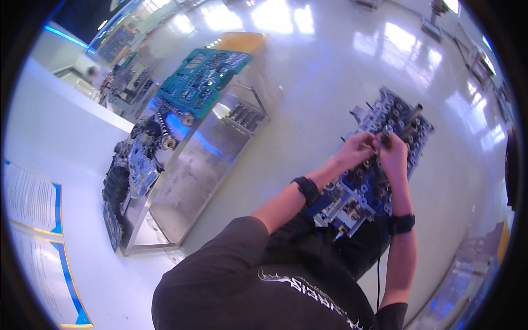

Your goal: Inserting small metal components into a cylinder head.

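Observation:
An engine stands in front of me, its top covered with bare metal bores, bolts and dark tubes. Both of my hands are close together over its middle. My right hand has its fingers closed around a small shiny, round-ended metal part, perhaps a tool head; its exact kind does not show. Just to the left, my left hand is pinched near the same spot, and whatever lies between its fingertips is hidden. Closer to my body, the engine's near end shows pale metal brackets.
Left of me stands a metal workbench with a green tool tray, camshafts and a silver engine cover. On its lower shelf sits a dark metal part. A black cable hangs beside my right arm.

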`<state>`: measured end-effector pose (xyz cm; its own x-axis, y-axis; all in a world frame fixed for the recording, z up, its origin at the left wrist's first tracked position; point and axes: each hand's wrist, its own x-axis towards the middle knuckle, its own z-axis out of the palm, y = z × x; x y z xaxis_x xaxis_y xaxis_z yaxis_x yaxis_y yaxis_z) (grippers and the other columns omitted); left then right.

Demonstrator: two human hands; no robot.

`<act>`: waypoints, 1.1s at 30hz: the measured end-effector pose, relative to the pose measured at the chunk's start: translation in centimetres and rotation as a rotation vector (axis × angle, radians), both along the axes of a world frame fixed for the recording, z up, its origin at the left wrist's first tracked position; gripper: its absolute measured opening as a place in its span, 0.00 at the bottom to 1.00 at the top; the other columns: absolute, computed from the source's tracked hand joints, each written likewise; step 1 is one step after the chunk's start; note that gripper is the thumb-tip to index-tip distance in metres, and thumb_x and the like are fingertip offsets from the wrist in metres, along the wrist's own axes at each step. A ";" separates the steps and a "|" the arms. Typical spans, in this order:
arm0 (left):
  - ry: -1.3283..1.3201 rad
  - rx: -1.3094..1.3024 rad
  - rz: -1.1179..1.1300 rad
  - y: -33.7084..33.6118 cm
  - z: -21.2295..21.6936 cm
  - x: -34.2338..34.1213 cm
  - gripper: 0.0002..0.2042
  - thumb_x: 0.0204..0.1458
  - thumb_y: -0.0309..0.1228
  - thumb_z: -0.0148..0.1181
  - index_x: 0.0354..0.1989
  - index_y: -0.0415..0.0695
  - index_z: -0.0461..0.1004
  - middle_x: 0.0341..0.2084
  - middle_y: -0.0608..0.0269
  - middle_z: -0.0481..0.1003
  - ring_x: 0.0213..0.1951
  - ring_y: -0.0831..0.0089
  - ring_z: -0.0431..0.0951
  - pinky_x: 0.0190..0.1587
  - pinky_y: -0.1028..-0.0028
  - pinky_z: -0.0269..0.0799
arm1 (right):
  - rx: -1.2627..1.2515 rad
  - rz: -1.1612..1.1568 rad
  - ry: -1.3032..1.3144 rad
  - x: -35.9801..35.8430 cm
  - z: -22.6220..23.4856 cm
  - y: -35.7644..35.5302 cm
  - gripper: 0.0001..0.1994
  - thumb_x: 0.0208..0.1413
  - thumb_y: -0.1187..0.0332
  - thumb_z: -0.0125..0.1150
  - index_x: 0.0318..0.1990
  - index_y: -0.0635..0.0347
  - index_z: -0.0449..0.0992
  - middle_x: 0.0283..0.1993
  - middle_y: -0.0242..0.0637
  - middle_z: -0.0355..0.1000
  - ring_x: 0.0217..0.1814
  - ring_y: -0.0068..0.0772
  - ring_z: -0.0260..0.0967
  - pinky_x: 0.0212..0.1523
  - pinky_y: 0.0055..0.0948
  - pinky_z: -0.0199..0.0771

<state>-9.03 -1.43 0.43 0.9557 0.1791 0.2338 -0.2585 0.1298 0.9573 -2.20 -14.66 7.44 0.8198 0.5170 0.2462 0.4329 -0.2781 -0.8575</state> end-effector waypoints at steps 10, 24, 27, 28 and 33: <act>-0.026 -0.159 0.048 1.6 0.1 0.6 0.21 0.55 0.40 0.40 0.44 0.35 0.73 0.39 0.59 0.76 0.45 0.70 0.75 0.51 0.68 0.67 | 0.181 -0.046 -0.092 -0.5 2.5 0.9 0.06 0.50 0.74 0.64 0.34 0.66 0.77 0.29 0.42 0.76 0.31 0.31 0.75 0.34 0.30 0.72; 0.021 -0.162 0.017 1.6 0.2 0.5 0.18 0.57 0.35 0.39 0.40 0.36 0.74 0.35 0.59 0.76 0.40 0.73 0.74 0.48 0.70 0.69 | 0.146 0.241 -0.064 -5.1 2.6 -0.8 0.08 0.48 0.74 0.67 0.33 0.69 0.75 0.31 0.43 0.73 0.32 0.37 0.73 0.37 0.32 0.71; 0.008 -0.129 0.035 2.0 -0.4 0.7 0.18 0.57 0.35 0.38 0.39 0.35 0.74 0.34 0.59 0.76 0.39 0.73 0.74 0.48 0.70 0.69 | 0.026 0.228 -0.051 -4.8 3.1 -0.7 0.05 0.51 0.76 0.65 0.35 0.66 0.77 0.32 0.35 0.76 0.35 0.25 0.72 0.42 0.28 0.72; 0.025 -0.114 0.065 2.2 -0.7 0.7 0.18 0.57 0.34 0.38 0.39 0.35 0.74 0.34 0.59 0.76 0.38 0.73 0.74 0.47 0.70 0.69 | -0.024 0.226 -0.069 -4.9 3.3 -0.5 0.06 0.51 0.75 0.66 0.35 0.67 0.77 0.31 0.37 0.75 0.34 0.27 0.73 0.40 0.29 0.71; -0.007 -0.090 0.082 1.5 -0.2 0.4 0.16 0.57 0.33 0.39 0.38 0.35 0.73 0.32 0.61 0.75 0.36 0.75 0.73 0.42 0.72 0.68 | 0.020 0.270 -0.121 -5.0 4.4 -1.2 0.08 0.50 0.74 0.67 0.34 0.68 0.76 0.30 0.42 0.74 0.32 0.33 0.73 0.38 0.30 0.71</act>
<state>-8.67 0.03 0.26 0.9353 0.2773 0.2197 -0.2783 0.1934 0.9408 -7.23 -15.81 11.84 0.6172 0.7064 0.3464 0.5883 -0.1220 -0.7994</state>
